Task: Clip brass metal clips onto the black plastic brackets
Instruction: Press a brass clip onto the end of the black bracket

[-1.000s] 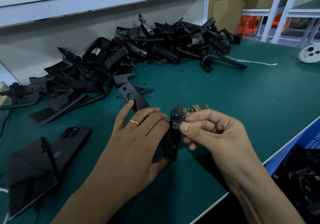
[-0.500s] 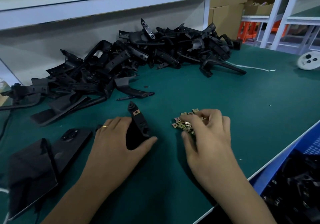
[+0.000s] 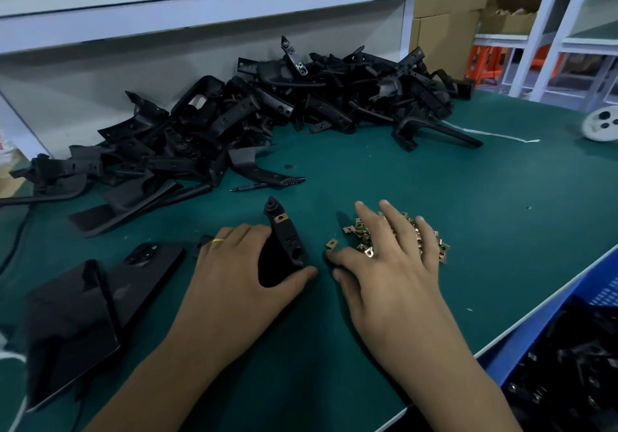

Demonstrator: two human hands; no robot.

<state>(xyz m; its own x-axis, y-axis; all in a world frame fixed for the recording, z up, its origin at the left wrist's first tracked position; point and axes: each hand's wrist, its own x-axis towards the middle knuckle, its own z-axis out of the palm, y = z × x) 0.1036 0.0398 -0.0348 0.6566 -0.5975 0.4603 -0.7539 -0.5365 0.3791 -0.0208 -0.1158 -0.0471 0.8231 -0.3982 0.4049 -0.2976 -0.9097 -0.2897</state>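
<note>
- My left hand (image 3: pixel 247 264) gripped a bracket (image 3: pixel 284 244) on the counter (image 3: pixel 434 197), one clip (image 3: pixel 282 219) already on it.
- My right hand (image 3: pixel 394 257) lay flat, fingers spread over the loose clips (image 3: pixel 359 231).
- More brackets (image 3: pixel 267 114) were heaped behind.

On the table (image 3: pixel 468 231), the bracket pile (image 3: pixel 267 120) lies at twelve o'clock, clips (image 3: pixel 364 234) at center, a held bracket (image 3: pixel 284 241) just left, phone (image 3: pixel 147 264) at nine, bin (image 3: pixel 568 348) at four.

Your green bench (image 3: pixel 434 204) carried a black bracket pile (image 3: pixel 267 117), loose brass clips (image 3: pixel 361 244), a pen (image 3: pixel 257 185), a phone (image 3: pixel 147 264) and a white disc (image 3: pixel 602 123).
</note>
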